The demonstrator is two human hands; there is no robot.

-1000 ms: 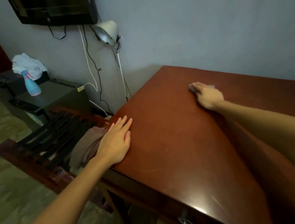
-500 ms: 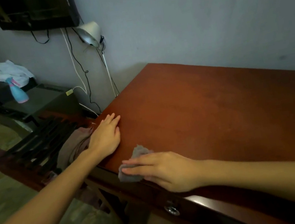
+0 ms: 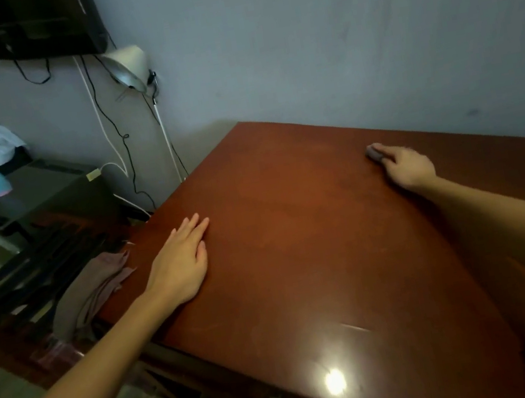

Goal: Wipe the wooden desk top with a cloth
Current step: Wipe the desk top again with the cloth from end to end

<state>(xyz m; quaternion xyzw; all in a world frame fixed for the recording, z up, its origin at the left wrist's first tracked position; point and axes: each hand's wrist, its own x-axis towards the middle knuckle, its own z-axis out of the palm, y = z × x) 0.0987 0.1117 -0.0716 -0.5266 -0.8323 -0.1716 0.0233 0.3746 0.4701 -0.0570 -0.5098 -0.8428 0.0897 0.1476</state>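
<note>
Item: wooden desk top (image 3: 299, 262), reddish-brown, glossy, a bright lamp glare near its front edge, standing against a pale wall. Item: cloth (image 3: 374, 153), small, grey, wadded, lying on the desk near the far edge and mostly hidden under the fingers that press it down. Item: right hand (image 3: 408, 167), arm stretched fully across the surface, fingers curled over the cloth and clamped on it. Item: left hand (image 3: 181, 264), flat and empty, palm down and fingers spread near the desk's left edge, well apart from the right; it appears to brace the body during the reach. Step in hand, as judged: a wiping stroke at its far limit. To do it well, the palm should keep even downward pressure, the cloth ought to be spread wider rather than bunched, and the strokes should overlap and run right to the wall-side edge and corners. Noted beside the desk: brownish rag (image 3: 92, 293), draped over a dark slatted rack.
</note>
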